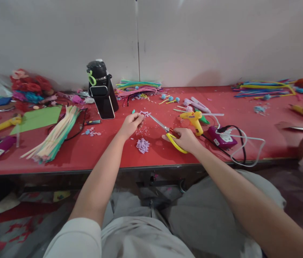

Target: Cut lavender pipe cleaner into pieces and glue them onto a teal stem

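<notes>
— Pale sleeve (77,234) nearest us, and both arms stretch over the red table (87,154)! How's the grip?

— Right hand (187,139) wrapped round the yellow-handled scissors (164,127), blades slanting toward the left hand (130,125). There, thumb and finger are pressed together; I can't tell what, if anything, sits between them.

— And the purple bits?

— Two lots! A small cluster (145,113) by the left fingertips, close to the scissor tips, and a heap (142,146) nearer the table's front edge.

— What makes a clean snip here, then?

— I'd say a firm pinch, fingertips clear of the blades, short even cuts, with pieces falling away from the crumbs. Mind that elbow room, too: the yellow glue gun (194,120) lies just beyond the right hand!
</notes>
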Demonstrator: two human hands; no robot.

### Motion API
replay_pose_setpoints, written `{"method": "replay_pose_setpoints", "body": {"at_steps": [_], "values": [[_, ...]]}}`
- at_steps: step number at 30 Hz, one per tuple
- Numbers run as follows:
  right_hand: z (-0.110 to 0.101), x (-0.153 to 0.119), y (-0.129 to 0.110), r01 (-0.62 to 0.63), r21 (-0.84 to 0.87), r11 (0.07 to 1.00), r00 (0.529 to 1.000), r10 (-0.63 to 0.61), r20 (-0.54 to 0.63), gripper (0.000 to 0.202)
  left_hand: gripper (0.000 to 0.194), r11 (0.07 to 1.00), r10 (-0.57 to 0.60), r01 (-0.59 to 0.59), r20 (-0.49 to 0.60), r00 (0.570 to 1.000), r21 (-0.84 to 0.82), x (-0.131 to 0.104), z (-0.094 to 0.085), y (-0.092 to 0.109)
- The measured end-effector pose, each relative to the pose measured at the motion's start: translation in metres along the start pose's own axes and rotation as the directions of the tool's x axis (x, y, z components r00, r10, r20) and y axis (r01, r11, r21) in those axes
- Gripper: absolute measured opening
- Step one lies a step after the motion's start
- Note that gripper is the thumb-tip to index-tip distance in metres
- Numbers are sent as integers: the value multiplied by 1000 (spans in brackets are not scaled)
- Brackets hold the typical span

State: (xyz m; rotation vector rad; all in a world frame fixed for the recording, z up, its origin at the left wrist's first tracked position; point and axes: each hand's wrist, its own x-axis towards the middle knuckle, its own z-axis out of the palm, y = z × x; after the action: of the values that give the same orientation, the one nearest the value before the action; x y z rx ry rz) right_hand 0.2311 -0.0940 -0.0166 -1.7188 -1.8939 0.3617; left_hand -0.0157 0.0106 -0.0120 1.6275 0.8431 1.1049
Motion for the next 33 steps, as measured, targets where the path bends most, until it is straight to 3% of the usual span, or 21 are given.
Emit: {"method": "replay_pose_setpoints", "body": {"at_steps": [15, 25, 33], "values": [[-2, 1, 0, 7, -22, 1000, 998, -5, 58, 70, 38, 988, 57, -61, 32, 998, 141, -1, -4, -2], [-1, 1, 1, 25, -21, 999, 998, -24, 52, 70, 37, 986, 65, -67, 17, 998, 154, -2, -4, 1], [-1, 0, 0, -28, 11, 1000, 997, 27, 78, 71, 38, 983, 76, -77, 11, 997, 168, -2, -5, 2]]}}
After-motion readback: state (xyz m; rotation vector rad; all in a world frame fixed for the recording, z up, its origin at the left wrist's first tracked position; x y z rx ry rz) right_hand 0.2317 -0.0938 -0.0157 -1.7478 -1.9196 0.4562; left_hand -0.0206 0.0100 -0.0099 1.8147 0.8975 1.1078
